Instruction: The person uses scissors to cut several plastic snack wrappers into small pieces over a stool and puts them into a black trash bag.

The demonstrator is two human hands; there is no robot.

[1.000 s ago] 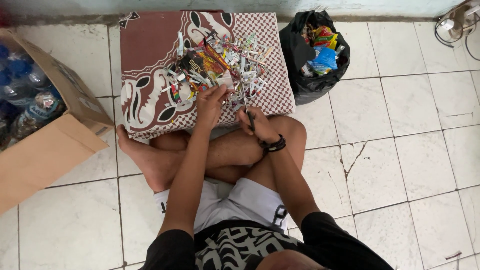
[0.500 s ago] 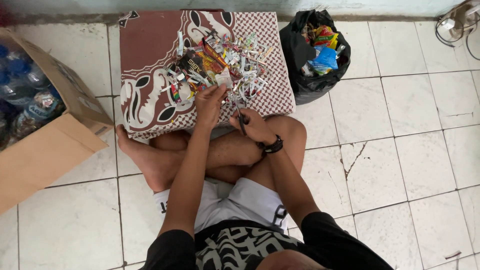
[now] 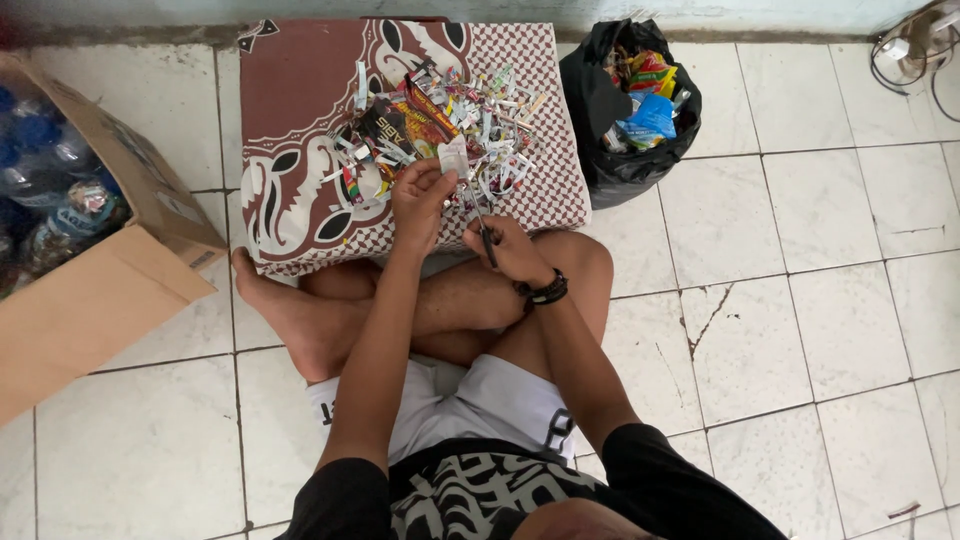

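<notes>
I sit cross-legged on a tiled floor. My left hand [image 3: 422, 196] pinches a small pale wrapper piece [image 3: 455, 158] over a brown patterned cloth [image 3: 300, 110]. Just to its right, my right hand [image 3: 510, 250], with a black wristband, grips dark-handled scissors [image 3: 483, 225] whose blades point up toward that piece. A heap of cut wrapper strips and colourful sachets [image 3: 440, 125] lies on the cloth just beyond both hands.
A black plastic bag [image 3: 630, 110] full of colourful wrappers stands to the right of the cloth. An open cardboard box [image 3: 110, 290] holding plastic bottles sits at the left. Cables and a fan base [image 3: 915, 45] lie at the top right corner.
The camera view has barely shifted. My left hand has lifted a pale wrapper piece from the heap, and my right hand has brought the scissors up to it.
</notes>
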